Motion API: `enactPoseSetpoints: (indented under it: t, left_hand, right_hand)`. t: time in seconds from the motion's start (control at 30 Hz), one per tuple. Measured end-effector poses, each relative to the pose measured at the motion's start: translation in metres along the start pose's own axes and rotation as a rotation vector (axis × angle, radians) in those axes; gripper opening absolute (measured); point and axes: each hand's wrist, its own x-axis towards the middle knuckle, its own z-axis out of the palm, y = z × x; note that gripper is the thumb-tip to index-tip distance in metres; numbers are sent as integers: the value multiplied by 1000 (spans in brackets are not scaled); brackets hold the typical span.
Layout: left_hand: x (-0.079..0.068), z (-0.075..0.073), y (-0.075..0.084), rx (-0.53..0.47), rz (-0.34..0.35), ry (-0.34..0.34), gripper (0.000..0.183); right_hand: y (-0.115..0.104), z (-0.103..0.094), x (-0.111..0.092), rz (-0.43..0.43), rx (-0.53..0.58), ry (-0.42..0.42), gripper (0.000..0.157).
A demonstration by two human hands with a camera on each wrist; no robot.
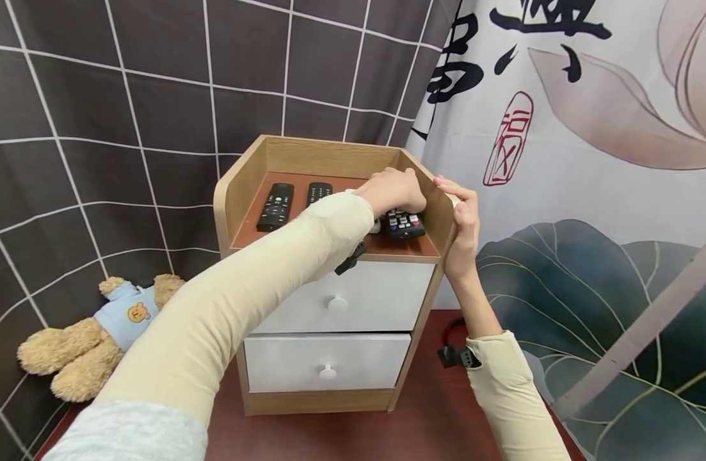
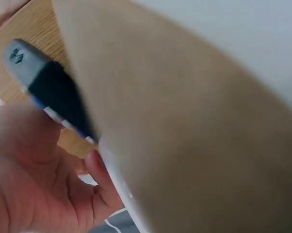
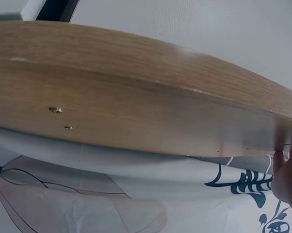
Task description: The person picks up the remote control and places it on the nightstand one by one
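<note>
My left hand [image 1: 394,191] reaches across the top of a small wooden cabinet, inside its right side panel [image 1: 439,203]. A dark remote control [image 1: 404,224] with colored buttons lies just below that hand. In the left wrist view, the palm [image 2: 34,170] is beside a remote with a grey end [image 2: 27,60]; a large blurred brown shape hides much of it. The left fingertips are hidden, and whether they hold anything cannot be told. My right hand [image 1: 462,227] touches the outside and top edge of the side panel, fingertips [image 3: 279,167] against it in the right wrist view.
Two more black remotes, one at the left [image 1: 276,206] and one in the middle [image 1: 319,191], lie on the cabinet top. Below are two white drawers with round knobs [image 1: 328,372]. A teddy bear [image 1: 122,320] leans at the left by the dark checked curtain [image 1: 157,109].
</note>
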Motion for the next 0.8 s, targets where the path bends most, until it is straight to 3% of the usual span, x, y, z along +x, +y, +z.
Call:
enactPoseSetpoints:
  t: [0.2, 0.47, 0.67, 0.8]
  left_hand:
    - [1, 14, 6, 77, 42, 76, 53]
    - [9, 10, 13, 161, 0, 194, 47]
    - [14, 16, 15, 175, -39, 203, 46]
    - [8, 12, 14, 204, -33, 218, 47]
  right_hand:
    - [-2, -1, -2, 5, 3, 4, 37]
    - [-4, 1, 10, -25, 1, 9, 37]
    - [-2, -1, 5, -6, -8, 8, 37]
    - [-2, -3, 3, 9, -11, -7, 37]
